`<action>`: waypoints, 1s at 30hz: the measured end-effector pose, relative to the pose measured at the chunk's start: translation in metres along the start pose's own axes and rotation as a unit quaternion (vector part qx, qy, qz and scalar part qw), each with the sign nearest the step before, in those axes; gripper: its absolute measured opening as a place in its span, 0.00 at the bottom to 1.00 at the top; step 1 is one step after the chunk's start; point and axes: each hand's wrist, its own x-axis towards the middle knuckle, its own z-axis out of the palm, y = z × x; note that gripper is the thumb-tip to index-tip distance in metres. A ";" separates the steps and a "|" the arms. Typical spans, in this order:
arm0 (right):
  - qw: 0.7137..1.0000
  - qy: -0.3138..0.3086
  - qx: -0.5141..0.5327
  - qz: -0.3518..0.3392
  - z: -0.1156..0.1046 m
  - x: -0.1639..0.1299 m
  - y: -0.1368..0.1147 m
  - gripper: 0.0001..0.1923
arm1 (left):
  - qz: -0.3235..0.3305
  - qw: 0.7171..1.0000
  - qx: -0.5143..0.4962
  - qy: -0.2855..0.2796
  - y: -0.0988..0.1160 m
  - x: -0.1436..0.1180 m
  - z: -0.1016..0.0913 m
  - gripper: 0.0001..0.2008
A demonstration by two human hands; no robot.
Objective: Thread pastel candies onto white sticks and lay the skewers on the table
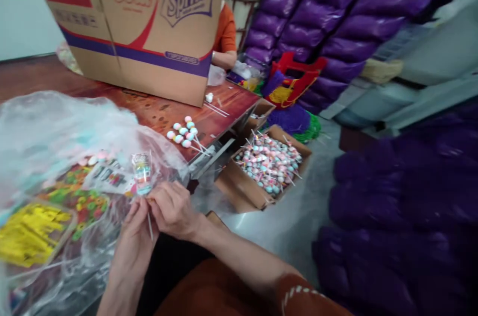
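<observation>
Both hands, left hand [135, 229] and right hand [172, 208], pinch a white-sticked lollipop in clear wrapper [142, 177] at the near table edge, beside a crinkled clear plastic bag [56, 131].

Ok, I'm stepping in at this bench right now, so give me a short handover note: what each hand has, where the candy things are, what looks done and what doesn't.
Left hand: fingers pinch the stick below the wrapped lollipop.
Right hand: fingers closed at the wrapper's neck on the same lollipop.
Unwrapped lollipops: small cluster lying on the wooden table, past the clear plastic bag.
Yellow pieces sit in a tray at the left.
Done: the open carton on the floor holds a heap of wrapped lollipops.
Left: the cluster on the table shows no wrappers; whether the one in hand is sealed cannot be told.
</observation>
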 end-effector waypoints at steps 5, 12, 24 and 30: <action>0.974 0.031 0.152 0.163 -0.028 -0.005 0.005 0.08 | 0.051 0.987 0.105 -0.112 -0.009 0.004 0.020 0.14; 0.925 0.108 0.229 0.284 -0.083 -0.022 0.018 0.10 | 0.134 0.929 0.314 -0.145 -0.041 0.008 0.032 0.20; 0.714 0.129 0.437 0.531 -0.099 -0.108 0.066 0.17 | 0.210 0.853 0.433 -0.200 -0.095 0.010 0.070 0.07; 0.634 0.331 0.390 0.580 -0.129 -0.121 0.180 0.12 | 0.466 0.742 0.477 0.069 -0.005 0.042 0.015 0.06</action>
